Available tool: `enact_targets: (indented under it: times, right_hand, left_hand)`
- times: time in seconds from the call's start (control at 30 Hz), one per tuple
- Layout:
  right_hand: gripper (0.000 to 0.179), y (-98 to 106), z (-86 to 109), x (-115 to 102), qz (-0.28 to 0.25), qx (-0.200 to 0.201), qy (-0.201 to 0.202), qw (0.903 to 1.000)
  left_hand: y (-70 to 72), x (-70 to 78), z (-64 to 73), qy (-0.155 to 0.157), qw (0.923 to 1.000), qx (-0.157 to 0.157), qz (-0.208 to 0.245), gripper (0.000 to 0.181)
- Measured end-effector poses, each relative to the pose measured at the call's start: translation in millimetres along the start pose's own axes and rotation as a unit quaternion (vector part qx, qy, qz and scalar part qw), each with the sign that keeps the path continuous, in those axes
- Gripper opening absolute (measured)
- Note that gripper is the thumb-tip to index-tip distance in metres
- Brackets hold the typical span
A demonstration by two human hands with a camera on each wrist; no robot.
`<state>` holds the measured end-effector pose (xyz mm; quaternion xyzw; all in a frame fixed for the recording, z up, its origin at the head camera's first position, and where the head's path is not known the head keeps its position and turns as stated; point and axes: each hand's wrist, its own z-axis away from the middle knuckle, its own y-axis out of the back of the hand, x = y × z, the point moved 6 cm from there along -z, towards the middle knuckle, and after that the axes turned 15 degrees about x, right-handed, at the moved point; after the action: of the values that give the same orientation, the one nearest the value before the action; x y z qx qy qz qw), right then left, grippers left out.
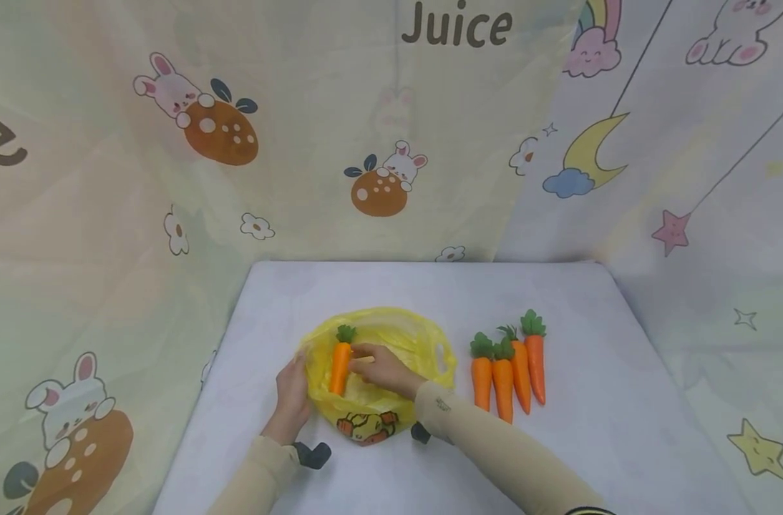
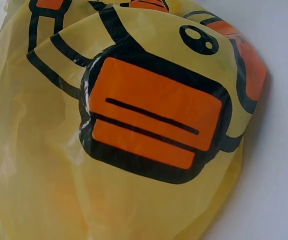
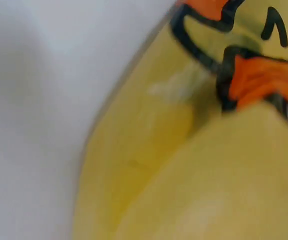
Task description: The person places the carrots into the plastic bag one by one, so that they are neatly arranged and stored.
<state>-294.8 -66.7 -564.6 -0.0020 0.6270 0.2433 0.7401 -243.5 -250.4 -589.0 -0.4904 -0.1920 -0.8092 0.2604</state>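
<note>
A yellow plastic bag lies with its mouth spread wide, a duck print on its front. My left hand grips the bag's left rim, partly covered by the plastic. An orange carrot with a green leafy top leans inside the bag, near that left side. Reaching into the mouth from the right, my right hand has its fingertips right beside the carrot's upper end, with no finger curled round it in view. Both wrist views show mostly the printed yellow bag, so the fingers are hidden there.
Several carrots with green tops lie side by side on the white table, right of the bag. Printed cloth walls enclose the table at the back and sides. Dark wrist-camera mounts show below the bag.
</note>
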Motion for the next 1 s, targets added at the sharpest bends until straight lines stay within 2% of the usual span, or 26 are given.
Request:
enact_targets:
  times: [0.1,0.17,0.23,0.33,0.37,0.4,0.47,0.53,0.6,0.7,0.77,0.87,1.0]
  right_hand:
    - [0.06,23,14.0,-14,0.062,0.015,0.066,0.9957]
    - [0.065,44,22.4,-25,0.136,0.047,0.125,0.9816]
    - [0.071,66,28.9,-38,0.219,0.094,0.189,0.9526]
    - [0.084,100,37.4,-52,0.337,0.186,0.257,0.8863]
    - [0.089,112,39.9,-55,0.358,0.214,0.267,0.8689]
    - [0.095,123,42.1,-56,0.374,0.239,0.269,0.8547]
    - [0.106,143,46.2,-55,0.391,0.276,0.25,0.8415]
    - [0.117,160,48.7,-47,0.393,0.294,0.205,0.8469]
    - [0.123,172,50.9,-35,0.383,0.294,0.146,0.8634]
    - [0.127,182,54.2,-12,0.366,0.272,0.054,0.8885]
    - [0.126,186,56.8,3,0.357,0.254,0.005,0.8991]
    - [0.122,189,60.5,22,0.355,0.23,-0.047,0.9049]
    - [0.112,190,64.1,42,0.372,0.205,-0.078,0.9019]
  left_hand:
    - [-0.1,-0.7,-0.1,0.0,0.9999,0.0,-0.011,0.066]
    - [0.1,0.0,0.2,0.0,0.9998,-0.001,-0.018,0.066]
    - [0.8,0.9,-0.3,-0.001,0.9998,-0.002,-0.018,0.067]
    - [2.3,1.2,-1.8,-0.001,0.9998,-0.003,-0.021,0.068]
    - [2.7,0.6,-2.5,0.001,0.9998,-0.003,-0.021,0.068]
    - [3.2,-0.2,-3.2,0.003,0.9998,-0.002,-0.019,0.069]
    - [3.7,-1.4,-4.0,0.004,0.9997,-0.001,-0.022,0.068]
    - [4.0,-2.0,-4.4,0.004,0.9997,-0.001,-0.023,0.067]
    - [4.3,-2.0,-4.3,0.004,0.9997,0.002,-0.022,0.065]
    - [4.4,-1.4,-3.4,-0.001,0.9997,0.001,-0.023,0.064]
    - [4.3,-1.1,-2.5,-0.002,0.9998,0.001,-0.02,0.063]
    - [4.3,-1.2,-1.2,-0.003,0.9998,-0.003,-0.018,0.063]
    - [4.1,-1.6,-0.4,0.001,0.9999,-0.005,-0.015,0.063]
